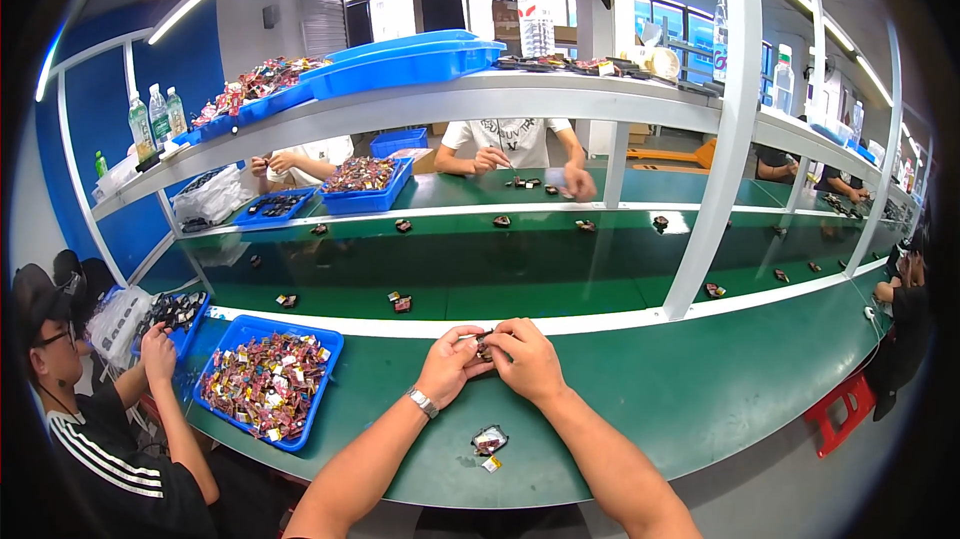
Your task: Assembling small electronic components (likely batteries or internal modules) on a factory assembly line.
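Note:
Over the green bench, close to the conveyor's white edge, my left hand and my right hand come together. Both sets of fingers pinch one small dark electronic assembly, mostly covered by the fingertips. On the bench between my forearms lies another small electronic assembly, with a dark frame and a yellow-and-white tab beside it. A blue tray heaped with small pink, white and yellow parts stands left of my left hand.
A green conveyor belt carrying several scattered assemblies runs beyond my hands. White shelf posts rise from its edges. A co-worker sits at my left; another works across the belt. A red stool stands at the right.

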Demonstrator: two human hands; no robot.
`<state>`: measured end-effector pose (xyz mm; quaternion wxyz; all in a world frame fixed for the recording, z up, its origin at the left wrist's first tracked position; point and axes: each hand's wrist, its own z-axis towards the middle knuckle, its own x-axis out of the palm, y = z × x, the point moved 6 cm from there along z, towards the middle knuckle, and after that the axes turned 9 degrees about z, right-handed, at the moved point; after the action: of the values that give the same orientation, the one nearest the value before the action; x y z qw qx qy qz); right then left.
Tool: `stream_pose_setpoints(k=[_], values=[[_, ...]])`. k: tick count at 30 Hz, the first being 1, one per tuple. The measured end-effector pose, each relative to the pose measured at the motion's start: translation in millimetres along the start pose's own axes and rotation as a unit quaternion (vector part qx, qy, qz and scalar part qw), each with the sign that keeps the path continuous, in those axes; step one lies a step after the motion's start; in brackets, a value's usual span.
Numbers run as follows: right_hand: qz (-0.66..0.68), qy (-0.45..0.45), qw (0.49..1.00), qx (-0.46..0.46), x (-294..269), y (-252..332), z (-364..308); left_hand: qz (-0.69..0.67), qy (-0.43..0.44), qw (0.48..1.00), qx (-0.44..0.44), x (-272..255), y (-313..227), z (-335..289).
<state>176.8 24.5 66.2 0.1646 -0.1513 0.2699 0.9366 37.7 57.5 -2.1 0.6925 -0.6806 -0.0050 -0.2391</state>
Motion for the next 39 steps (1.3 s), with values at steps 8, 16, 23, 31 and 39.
stream_pose_setpoints(k=[8,16,23,31,39], values=[[-0.021,0.038,0.999,0.019,2.7,4.2,-0.2,-0.007,-0.002,1.000,-0.016,-2.4,2.7,0.0],[-0.040,0.035,0.998,0.025,4.0,-2.9,-1.7,0.009,-0.006,1.000,-0.017,0.2,0.8,-0.5],[-0.054,0.049,0.997,0.036,8.9,-5.6,-5.1,0.017,-0.005,1.000,-0.022,0.3,1.7,-1.8],[-0.031,0.014,0.998,0.057,10.6,-10.2,-6.5,0.067,-0.050,0.996,-0.009,3.2,1.8,-0.8],[0.003,-0.003,0.994,0.113,10.9,-8.9,-9.3,0.108,-0.097,0.989,0.015,-1.1,-1.3,-2.0]])
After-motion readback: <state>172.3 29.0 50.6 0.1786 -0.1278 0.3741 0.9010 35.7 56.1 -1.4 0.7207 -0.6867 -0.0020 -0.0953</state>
